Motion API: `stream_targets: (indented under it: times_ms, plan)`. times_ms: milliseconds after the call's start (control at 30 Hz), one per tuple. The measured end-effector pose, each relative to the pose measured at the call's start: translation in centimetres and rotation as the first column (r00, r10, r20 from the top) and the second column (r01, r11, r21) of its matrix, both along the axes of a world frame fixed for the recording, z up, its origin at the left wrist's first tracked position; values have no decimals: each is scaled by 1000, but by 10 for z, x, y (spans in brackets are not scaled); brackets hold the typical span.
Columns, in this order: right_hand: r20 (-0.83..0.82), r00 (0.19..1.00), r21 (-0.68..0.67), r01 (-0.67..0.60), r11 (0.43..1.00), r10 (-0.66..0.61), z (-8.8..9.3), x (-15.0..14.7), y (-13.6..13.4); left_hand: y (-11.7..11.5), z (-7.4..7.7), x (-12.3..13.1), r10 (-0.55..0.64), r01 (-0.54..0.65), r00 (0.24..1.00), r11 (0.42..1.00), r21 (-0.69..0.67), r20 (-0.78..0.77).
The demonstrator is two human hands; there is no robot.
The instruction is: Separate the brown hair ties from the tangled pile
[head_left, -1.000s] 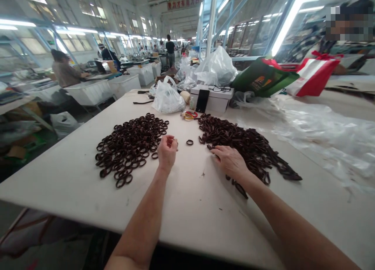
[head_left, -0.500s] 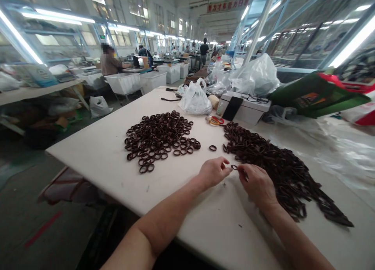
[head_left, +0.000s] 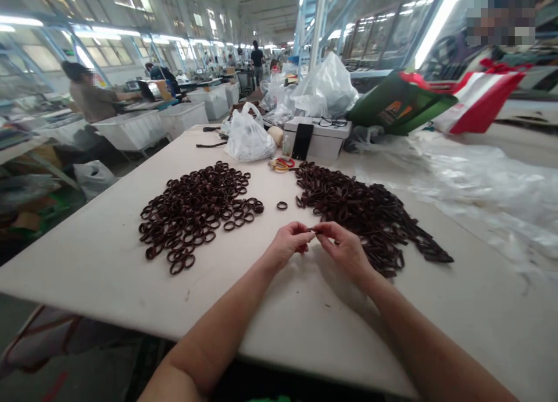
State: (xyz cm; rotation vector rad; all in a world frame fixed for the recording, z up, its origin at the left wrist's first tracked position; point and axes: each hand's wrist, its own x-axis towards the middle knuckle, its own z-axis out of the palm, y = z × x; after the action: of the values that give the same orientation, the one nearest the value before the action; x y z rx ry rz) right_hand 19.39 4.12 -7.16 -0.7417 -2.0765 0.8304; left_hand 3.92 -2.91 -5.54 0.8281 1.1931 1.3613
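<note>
Between my two hands is one small dark brown loop (head_left: 312,230), pinched from both sides just above the table. My left hand (head_left: 290,243) grips its left side with thumb and fingers closed; my right hand (head_left: 342,248) pinches the right side. Much of the loop is hidden by fingertips. A pile of flattened dark brown loops (head_left: 361,210) lies close behind and right of my right hand. To the left spreads a pile of rounded, open rings (head_left: 196,201). A single ring (head_left: 282,205) lies alone between the piles.
Scissors (head_left: 283,164) with red and yellow handles lie behind the piles on the white table (head_left: 226,297). Farther back stand a white plastic bag (head_left: 249,135), a dark phone (head_left: 302,142) against a white box (head_left: 326,137), and a green bag (head_left: 392,105). Clear plastic sheeting (head_left: 488,187) covers the right side.
The view has turned to the right. My left hand has closed on the loop that my right hand alone held before, and both hands now meet at it.
</note>
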Motion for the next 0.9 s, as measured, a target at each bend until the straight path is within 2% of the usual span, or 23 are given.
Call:
stream_targets:
  times_ms: [100,200,267,367,467,567,633,667,767,800,833,900]
  plan:
    - [-60,998,-260,-51,964,37,3,0,-1,-1,-1,4,-12,17,992,999,43,-122]
    - [-80,994,-358,-102,928,78,8,2,-1,-2,-2,8,-46,56,984,997,53,-175]
    - [-88,991,-369,-124,921,98,10,3,0,-3,-1,9,-76,88,982,994,62,-174]
    - [-82,992,-321,-114,940,92,9,3,1,-5,0,11,-117,129,974,990,49,-193]
    - [-8,997,-263,-78,962,78,8,3,1,-6,2,11,-151,155,965,988,1,-214]
    - [83,995,-257,-30,966,53,11,5,0,-5,2,8,-131,130,963,991,-21,-237]
    - [68,996,-347,-36,937,64,14,7,1,-3,1,3,-77,74,959,997,-20,-271]
    - [26,995,-418,-72,906,91,15,8,1,-2,1,1,-39,37,956,999,-14,-292]
    - [-126,968,-576,-249,779,216,17,9,1,1,0,-6,57,-54,938,998,17,-343]
    - [-146,959,-584,-283,761,245,17,9,1,2,0,-7,76,-71,933,997,28,-352]
    - [-153,954,-561,-298,772,257,16,9,1,2,0,-8,90,-83,931,996,37,-354]
    - [-151,956,-431,-292,854,251,15,7,0,1,0,-7,105,-93,932,994,51,-346]
